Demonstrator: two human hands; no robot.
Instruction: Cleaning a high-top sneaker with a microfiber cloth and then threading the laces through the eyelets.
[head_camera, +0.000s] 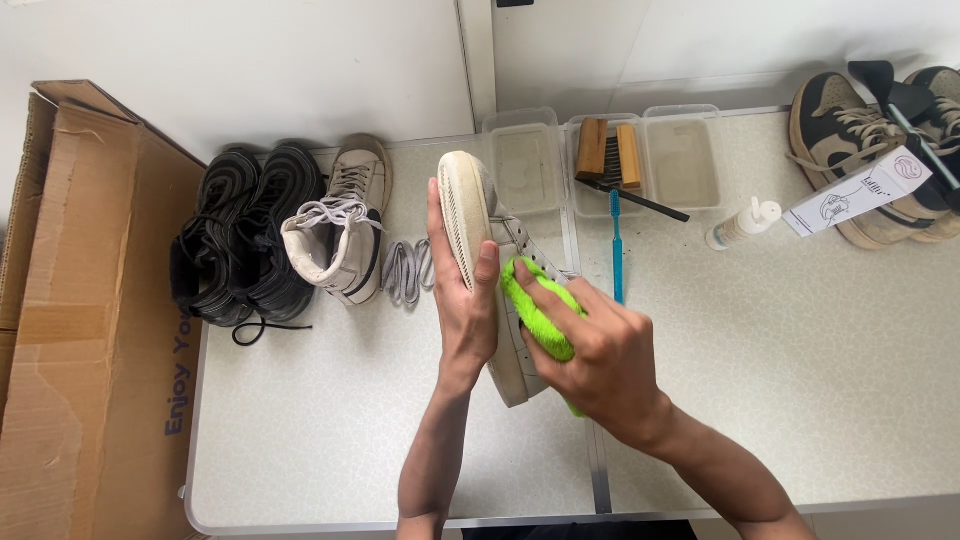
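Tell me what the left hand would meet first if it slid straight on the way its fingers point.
Probably the clear plastic tray at the table's back edge: the left hand, holding the white sneaker, points that way. Depth is unclear.

A shoe-cleaning workstation: shoe pairs (245, 235), brushes (610, 152) and rinse tubs (682, 160) line a folding table (800, 380).

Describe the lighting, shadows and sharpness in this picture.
Head view: even, soft light on the table; faint shadows beneath the white shoe and both forearms; no strong glare; sharp throughout, the right hand and green cloth unblurred; slight wide-angle bowing at the edges.
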